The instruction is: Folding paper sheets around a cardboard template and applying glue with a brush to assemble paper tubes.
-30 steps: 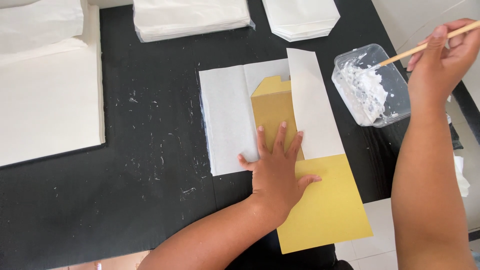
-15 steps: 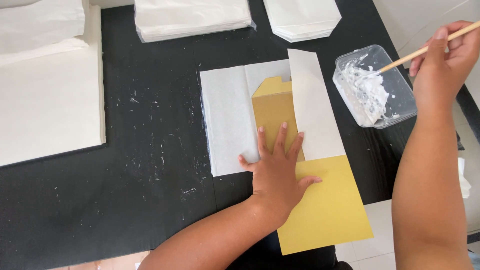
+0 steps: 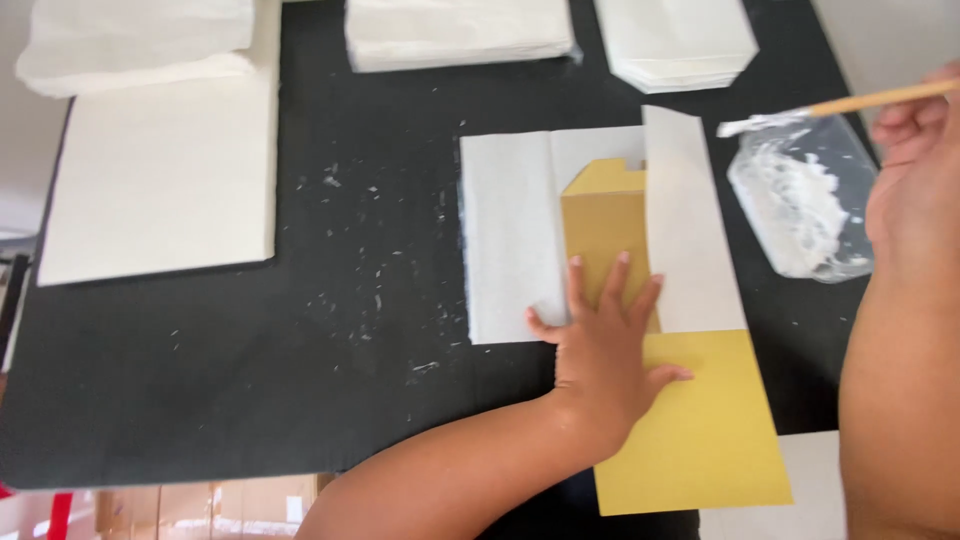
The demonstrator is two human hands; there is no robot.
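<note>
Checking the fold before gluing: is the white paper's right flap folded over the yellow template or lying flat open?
Folded over: the right flap overlaps the yellow template, covering its right edge.

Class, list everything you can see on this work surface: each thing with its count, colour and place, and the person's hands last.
Black work mat: one, under everything.
Yellow card template: one, centre-right, under white paper.
White paper sheet with folded flaps: one, centre.
White paper stacks: several, top edge and left.
Clear plastic tub of white paste: one, right.
Wooden-handled brush: one, white-tipped, above tub.
Left hand: presses template.
Right hand: holds brush.
</note>
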